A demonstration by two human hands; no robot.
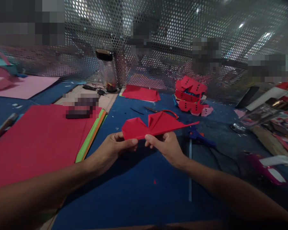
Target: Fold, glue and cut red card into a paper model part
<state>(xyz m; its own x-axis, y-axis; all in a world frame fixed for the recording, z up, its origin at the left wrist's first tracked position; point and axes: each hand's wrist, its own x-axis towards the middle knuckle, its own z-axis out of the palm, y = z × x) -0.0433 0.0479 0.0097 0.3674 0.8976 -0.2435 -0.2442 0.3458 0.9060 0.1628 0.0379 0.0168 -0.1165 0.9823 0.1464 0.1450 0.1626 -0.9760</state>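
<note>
A folded red paper piece (pixel 158 125), with creased peaks and a thin point reaching right, is held up over the blue table. My left hand (pixel 116 145) pinches its lower left edge, thumb on top. Close beside it, my right hand (pixel 164 145) grips the lower edge near the middle, thumb also on top. Just behind the paper lie scissors (pixel 171 113) with red handles, partly covered by it. A blue glue gun (pixel 201 137) rests to the right of the paper's tip.
Large red sheets (pixel 38 140) over green and orange ones lie left. At the back stand a clear bottle (pixel 108 72), red sheets (pixel 141 93) and stacked red paper shapes (pixel 190 95) before a perforated metal screen (pixel 158 41). A magenta tool (pixel 266 167) lies right.
</note>
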